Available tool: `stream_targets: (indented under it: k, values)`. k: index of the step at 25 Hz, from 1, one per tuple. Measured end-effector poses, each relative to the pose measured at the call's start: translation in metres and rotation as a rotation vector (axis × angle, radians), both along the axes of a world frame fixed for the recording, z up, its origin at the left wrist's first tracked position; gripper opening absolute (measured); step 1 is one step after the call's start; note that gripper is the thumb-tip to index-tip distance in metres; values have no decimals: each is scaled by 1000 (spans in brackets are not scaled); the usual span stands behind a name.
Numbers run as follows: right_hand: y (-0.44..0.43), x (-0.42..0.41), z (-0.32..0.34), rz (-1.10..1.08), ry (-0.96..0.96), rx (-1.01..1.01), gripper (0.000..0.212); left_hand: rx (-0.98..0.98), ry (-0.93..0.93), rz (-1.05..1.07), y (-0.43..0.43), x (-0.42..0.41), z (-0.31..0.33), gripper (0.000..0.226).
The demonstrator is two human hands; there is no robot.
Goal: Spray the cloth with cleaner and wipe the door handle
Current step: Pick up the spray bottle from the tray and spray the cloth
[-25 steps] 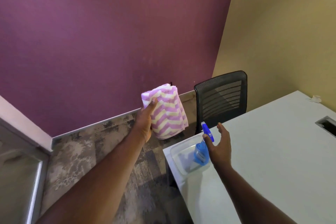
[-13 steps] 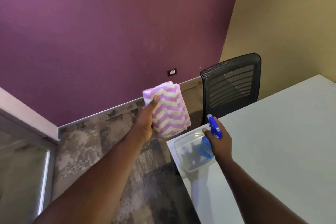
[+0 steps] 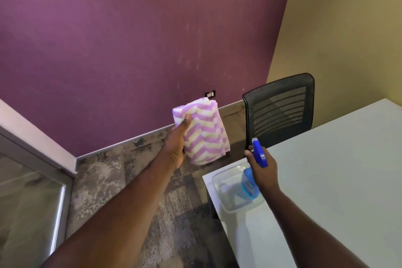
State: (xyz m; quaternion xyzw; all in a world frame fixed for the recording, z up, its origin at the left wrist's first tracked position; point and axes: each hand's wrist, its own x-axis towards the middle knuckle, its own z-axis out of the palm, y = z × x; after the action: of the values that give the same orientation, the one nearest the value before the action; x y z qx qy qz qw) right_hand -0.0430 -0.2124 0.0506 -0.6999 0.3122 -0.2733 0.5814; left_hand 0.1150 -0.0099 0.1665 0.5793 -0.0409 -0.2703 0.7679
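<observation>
A left hand [image 3: 176,148] pinches a soft, light folded purple-and-cream striped cloth [image 3: 204,130] left of the white desk [image 3: 337,180], while the right hand [image 3: 264,169] wraps a probably slippery blue plastic spray bottle [image 3: 250,185] at its neck.

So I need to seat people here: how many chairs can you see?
1. A black mesh-back chair stands at the far edge of the white table, by the wall corner. Others may be out of view.
</observation>
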Motion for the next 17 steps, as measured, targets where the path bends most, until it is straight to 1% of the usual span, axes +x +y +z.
stream_targets:
  k: [2,4,7,9,10,13,17]
  values:
    - [5,0,22,24,-44,-43,16,-29,-23,0,-1,-1,18,44]
    - [12,2,49,69,-76,-135,15,-55,-45,2,-2,-1,41,43]
    - [24,5,108,112,-155,-313,20,-74,-113,10,-4,-5,82,51]
    - [33,4,150,133,-240,-392,21,-81,-140,17,-2,-9,111,54]
    - [38,2,172,150,-270,-405,20,-86,-153,17,-1,-11,125,54]
    - [57,-5,229,209,-283,-363,16,-125,-211,26,3,-12,158,49]
    - [82,-13,297,220,-288,-374,36,-174,-275,48,12,-16,197,42]
